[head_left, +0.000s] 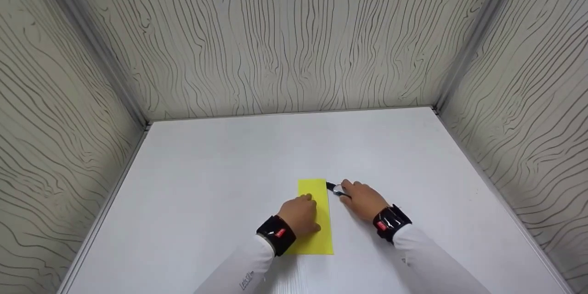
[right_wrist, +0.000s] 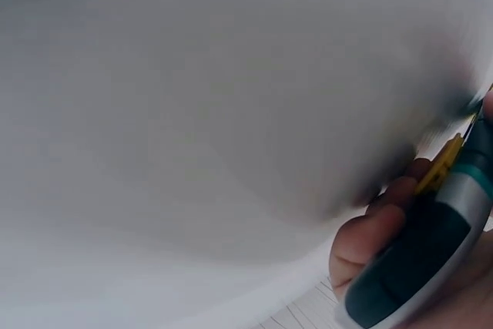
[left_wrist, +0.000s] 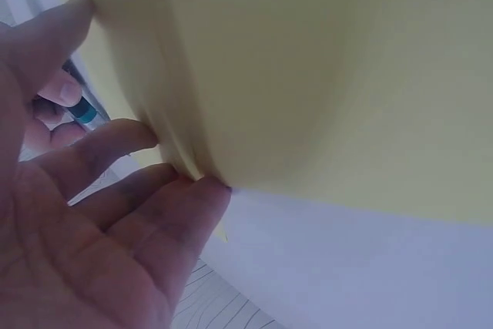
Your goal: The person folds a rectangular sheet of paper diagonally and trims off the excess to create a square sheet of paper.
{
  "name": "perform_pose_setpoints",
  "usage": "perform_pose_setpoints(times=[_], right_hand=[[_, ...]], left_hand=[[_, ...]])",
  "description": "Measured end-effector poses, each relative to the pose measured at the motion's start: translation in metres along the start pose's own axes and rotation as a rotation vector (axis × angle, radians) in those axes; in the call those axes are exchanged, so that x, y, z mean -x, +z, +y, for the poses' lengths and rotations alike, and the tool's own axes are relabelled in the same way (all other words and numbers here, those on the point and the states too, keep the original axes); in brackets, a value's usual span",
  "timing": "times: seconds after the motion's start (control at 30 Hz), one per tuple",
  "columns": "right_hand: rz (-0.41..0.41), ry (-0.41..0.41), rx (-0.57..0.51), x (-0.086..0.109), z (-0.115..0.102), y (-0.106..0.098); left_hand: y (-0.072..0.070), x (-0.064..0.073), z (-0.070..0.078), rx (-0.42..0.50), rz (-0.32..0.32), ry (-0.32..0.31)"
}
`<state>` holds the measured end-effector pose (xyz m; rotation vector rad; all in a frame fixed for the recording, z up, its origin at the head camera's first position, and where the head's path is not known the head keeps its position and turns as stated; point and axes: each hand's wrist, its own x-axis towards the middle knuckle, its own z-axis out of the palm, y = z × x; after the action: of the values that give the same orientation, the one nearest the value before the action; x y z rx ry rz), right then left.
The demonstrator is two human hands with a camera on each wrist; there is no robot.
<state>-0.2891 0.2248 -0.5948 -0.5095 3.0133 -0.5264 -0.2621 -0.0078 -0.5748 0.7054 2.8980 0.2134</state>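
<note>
A yellow sheet of paper lies lengthwise on the white table. My left hand presses its fingertips on the sheet, thumb and fingers spread apart along it in the left wrist view. Just right of the paper, my right hand grips a utility knife. The knife's black front end points at the paper's upper right edge. In the right wrist view the knife shows a dark green and grey body with a yellow slider, and fingers curl round it. Its blade tip is hardly visible there.
The white tabletop stretches out around the paper. Wood-grain patterned panels wall in the back and both sides, with grey metal posts at the corners.
</note>
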Motion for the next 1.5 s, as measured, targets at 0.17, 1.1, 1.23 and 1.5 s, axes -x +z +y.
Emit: perform_pose_setpoints(times=[0.17,1.1,1.23,1.5], right_hand=[[-0.011,0.025,-0.003,0.001,0.003,0.001],[0.044,0.147,-0.028,-0.002,0.026,-0.011],[0.034,0.214,-0.045,0.003,0.038,-0.02],[0.094,0.259,-0.047,0.019,0.065,-0.033]], left_hand=[[0.001,0.0,-0.001,0.011,-0.004,0.0],[0.005,0.0,-0.004,0.009,0.019,0.001],[0.008,-0.004,-0.008,0.03,0.023,0.004],[0.005,-0.011,-0.013,0.024,0.006,0.01]])
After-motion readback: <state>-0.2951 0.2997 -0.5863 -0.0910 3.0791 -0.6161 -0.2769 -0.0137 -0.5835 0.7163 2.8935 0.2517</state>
